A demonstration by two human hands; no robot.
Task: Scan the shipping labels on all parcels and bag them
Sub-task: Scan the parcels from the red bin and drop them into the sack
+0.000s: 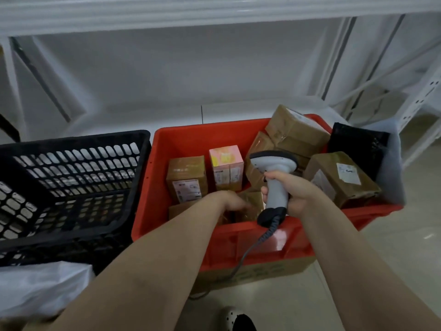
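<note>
Right hand (294, 191) grips the grey handheld scanner (274, 180); blurred left hand (232, 203), grip unclear, reaches a brown taped parcel (251, 205) in the red plastic bin (191, 137), whose near rim may snag the coiled cord (254, 246).

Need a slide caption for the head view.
Right hand grips a scanner over a red bin of parcels while the left hand reaches in; black basket beside it.
</note>
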